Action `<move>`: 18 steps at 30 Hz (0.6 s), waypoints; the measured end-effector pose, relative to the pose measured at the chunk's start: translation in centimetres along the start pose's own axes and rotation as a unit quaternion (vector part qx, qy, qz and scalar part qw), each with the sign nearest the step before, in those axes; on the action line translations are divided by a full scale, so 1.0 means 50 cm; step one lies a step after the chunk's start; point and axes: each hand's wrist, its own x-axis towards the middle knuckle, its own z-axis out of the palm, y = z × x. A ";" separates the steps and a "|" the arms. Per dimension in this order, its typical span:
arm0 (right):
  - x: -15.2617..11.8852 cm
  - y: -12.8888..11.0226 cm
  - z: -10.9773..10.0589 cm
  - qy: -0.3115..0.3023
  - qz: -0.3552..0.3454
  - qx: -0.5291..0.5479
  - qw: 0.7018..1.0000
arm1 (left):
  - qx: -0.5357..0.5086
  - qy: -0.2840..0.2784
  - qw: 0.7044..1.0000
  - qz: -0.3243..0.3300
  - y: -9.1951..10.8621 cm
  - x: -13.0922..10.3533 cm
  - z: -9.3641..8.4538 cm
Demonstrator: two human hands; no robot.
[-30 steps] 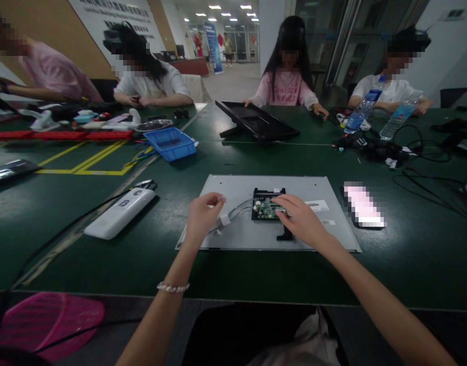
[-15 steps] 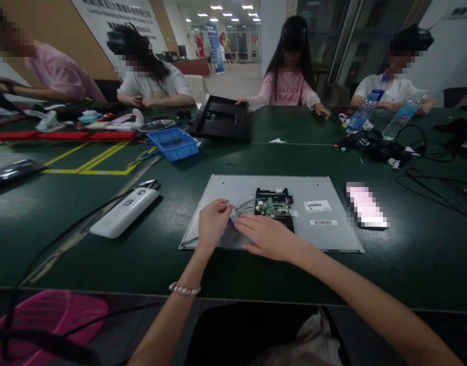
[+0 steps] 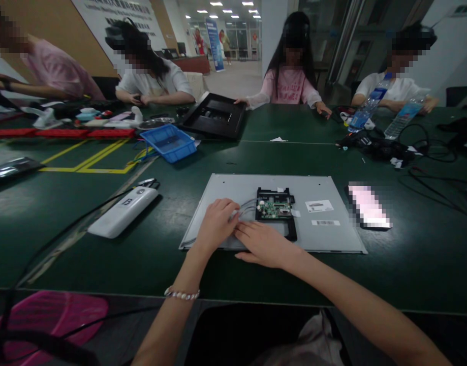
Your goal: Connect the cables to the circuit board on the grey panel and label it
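We identify two bare hands, left hand and right hand, with uncovered forearms. Near the left wrist, we note one bracelet: a single strand of small, rounded beads, pale and glossy, with some darker beads between. Over the lap, we see black clothing and a muted grey-beige, creased cloth; its type is unclear.

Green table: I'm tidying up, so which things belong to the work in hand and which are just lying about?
Seemingly in the work: grey panel, circuit board, black bracket, grey cables.
Apparently just lying about: white device, phone, two water bottles.
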 end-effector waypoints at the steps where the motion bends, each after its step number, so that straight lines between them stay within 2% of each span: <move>1: 0.000 0.000 0.000 0.001 0.000 0.000 1.000 | 0.006 -0.021 1.000 0.000 -0.002 0.001 0.003; 3: -0.001 -0.001 0.001 0.003 -0.002 -0.003 1.000 | 0.006 -0.034 0.999 -0.010 -0.007 0.001 0.010; 7: -0.009 -0.009 0.005 0.000 0.003 -0.006 1.000 | -0.014 -0.027 0.999 -0.042 -0.012 -0.008 0.019; 12: -0.021 -0.030 0.010 -0.009 0.030 -0.006 0.999 | -0.026 -0.022 0.996 -0.088 -0.003 -0.028 0.023; 15: -0.027 -0.043 0.006 -0.008 0.039 -0.008 0.999 | -0.006 -0.029 0.993 -0.117 0.006 -0.033 0.024; 18: -0.032 -0.051 -0.001 -0.008 0.041 -0.007 0.999 | 0.019 -0.040 0.992 -0.116 0.013 -0.033 0.024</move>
